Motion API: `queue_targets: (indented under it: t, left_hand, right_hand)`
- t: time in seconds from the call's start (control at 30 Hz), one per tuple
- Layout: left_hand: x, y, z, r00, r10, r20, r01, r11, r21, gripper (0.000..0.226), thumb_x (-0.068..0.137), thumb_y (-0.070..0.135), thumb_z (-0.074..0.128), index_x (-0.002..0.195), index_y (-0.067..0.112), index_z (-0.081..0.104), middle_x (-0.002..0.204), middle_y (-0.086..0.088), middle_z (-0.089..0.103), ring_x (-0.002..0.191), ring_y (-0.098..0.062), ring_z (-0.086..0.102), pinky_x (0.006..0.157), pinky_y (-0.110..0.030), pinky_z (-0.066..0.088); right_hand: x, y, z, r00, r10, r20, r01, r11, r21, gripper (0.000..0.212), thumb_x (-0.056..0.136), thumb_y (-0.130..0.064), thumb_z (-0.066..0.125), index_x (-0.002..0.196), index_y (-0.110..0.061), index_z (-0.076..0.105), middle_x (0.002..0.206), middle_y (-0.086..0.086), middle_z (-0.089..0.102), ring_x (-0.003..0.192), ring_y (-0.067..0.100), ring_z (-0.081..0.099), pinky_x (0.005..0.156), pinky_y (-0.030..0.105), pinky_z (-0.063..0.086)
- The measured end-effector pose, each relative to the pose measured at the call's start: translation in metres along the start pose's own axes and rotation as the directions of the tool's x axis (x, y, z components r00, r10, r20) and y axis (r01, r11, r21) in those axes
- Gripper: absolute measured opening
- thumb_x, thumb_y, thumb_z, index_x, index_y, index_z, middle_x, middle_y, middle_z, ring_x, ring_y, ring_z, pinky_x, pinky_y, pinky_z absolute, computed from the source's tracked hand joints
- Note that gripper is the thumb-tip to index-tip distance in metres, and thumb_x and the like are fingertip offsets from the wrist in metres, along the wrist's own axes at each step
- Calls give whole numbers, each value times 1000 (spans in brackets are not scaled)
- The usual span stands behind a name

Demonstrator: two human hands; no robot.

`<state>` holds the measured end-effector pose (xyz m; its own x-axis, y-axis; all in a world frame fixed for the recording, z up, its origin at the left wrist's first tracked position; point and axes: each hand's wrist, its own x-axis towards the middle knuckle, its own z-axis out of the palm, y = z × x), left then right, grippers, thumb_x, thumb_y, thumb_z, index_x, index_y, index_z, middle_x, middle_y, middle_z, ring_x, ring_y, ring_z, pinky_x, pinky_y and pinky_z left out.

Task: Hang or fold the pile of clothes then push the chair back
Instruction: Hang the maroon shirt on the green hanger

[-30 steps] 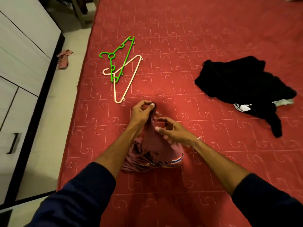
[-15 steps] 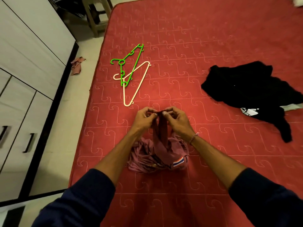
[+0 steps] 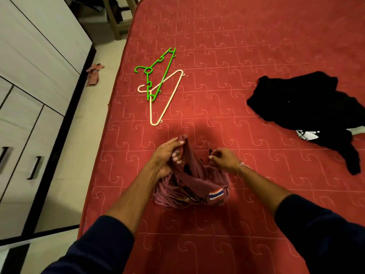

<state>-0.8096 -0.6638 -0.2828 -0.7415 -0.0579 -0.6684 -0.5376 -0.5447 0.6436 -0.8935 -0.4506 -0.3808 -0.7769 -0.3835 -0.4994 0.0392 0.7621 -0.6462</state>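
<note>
Red quilted bed cover (image 3: 237, 46), one, filling most of view. White wardrobe (image 3: 29, 76) along left edge, two dark handles visible. One black garment (image 3: 304, 107) crumpled on the cover at right, small white patch at its near edge. One maroon garment (image 3: 189, 186) bunched on the cover near the front edge, between both arms; striped red-white-blue patch on its near right fold, dark print partly hidden in creases. Two hangers beyond it, crossed and touching: green hanger (image 3: 158, 74) over cream hanger (image 3: 162, 97). Two hands: left hand (image 3: 167, 155) gripping a raised fold of maroon cloth, fingers curled round it; right hand (image 3: 224, 159) pinching a dark edge of same garment, fingertips together. One small pinkish rag (image 3: 93, 74) on floor beside wardrobe. Wooden chair legs (image 3: 116, 18) at top, mostly cut off.
</note>
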Motion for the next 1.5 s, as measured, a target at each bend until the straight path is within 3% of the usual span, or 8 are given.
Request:
queue_targets:
  t: [0.17, 0.33, 0.53, 0.73, 0.97, 1.07, 1.33, 1.5]
  left_hand:
    - [4, -11, -15, 993, 14, -116, -12, 1000, 15, 20, 97, 10, 58, 115, 4, 65, 58, -3, 56, 48, -15, 55, 46, -26, 51]
    - [1, -12, -30, 994, 12, -110, -12, 1000, 1, 7, 91, 7, 68, 92, 1, 65, 77, -13, 63, 66, -20, 62, 52, -27, 56]
    - [-8, -8, -41, 987, 72, -146, -64, 996, 58, 9, 87, 7, 72, 88, 12, 66, 78, -4, 66, 68, -16, 62, 64, -33, 52]
    - [-25, 10, -29, 980, 138, -147, -135, 990, 27, 10, 83, 10, 76, 90, 5, 69, 79, -9, 68, 68, -21, 66, 58, -33, 59]
    - [-62, 51, 0, 955, 263, -136, -264, 965, 16, 17, 87, 10, 72, 98, -3, 70, 83, -13, 69, 67, -18, 66, 61, -29, 59]
    - [-80, 78, 15, 948, 307, -79, -311, 950, -31, 21, 90, 4, 68, 107, -8, 66, 91, -17, 70, 77, -18, 69, 77, -30, 61]
    - [-173, 161, 60, 875, 482, 49, -483, 875, 12, 5, 92, 2, 65, 88, 3, 66, 66, -2, 70, 55, -7, 65, 56, -20, 57]
    - [-241, 213, 67, 807, 585, 76, -588, 808, 30, 7, 89, 7, 71, 84, 3, 69, 68, -5, 69, 56, -11, 64, 55, -21, 55]
  right_hand:
    - [4, -13, 42, 992, 49, 117, -28, 984, -175, 37, 90, -48, 68, 94, -12, 70, 88, 4, 69, 86, 25, 65, 72, 31, 51]
    - [5, -37, 47, 973, 180, 146, -148, 967, -207, 27, 91, -34, 63, 77, -11, 63, 69, 3, 61, 68, 22, 58, 48, 22, 36]
    - [10, -43, 43, 994, 69, 87, -94, 943, 318, 23, 85, -32, 79, 83, -14, 63, 95, 6, 72, 94, 24, 68, 84, 38, 57]
    - [-19, -80, 5, 994, -57, -91, 101, 788, 608, 22, 88, -25, 77, 78, -16, 59, 82, 8, 63, 80, 17, 58, 73, 35, 50]
    - [-76, -143, -46, 980, -193, -45, 134, 476, 869, 10, 88, -2, 70, 97, -5, 66, 97, 12, 73, 87, 18, 69, 81, 27, 55]
    - [-102, -167, -75, 968, -238, -76, 190, 503, 843, 24, 89, -5, 69, 113, -9, 71, 105, 6, 73, 92, 14, 67, 82, 22, 53]
    - [-193, -241, -143, 909, -414, -48, 317, 611, 726, 72, 84, 22, 57, 147, -9, 41, 93, 2, 60, 89, 11, 63, 78, 19, 49]
    - [-256, -296, -177, 914, -400, -73, 403, 867, 292, 86, 77, 21, 70, 151, 9, 27, 146, 5, 46, 135, 21, 45, 92, 11, 44]
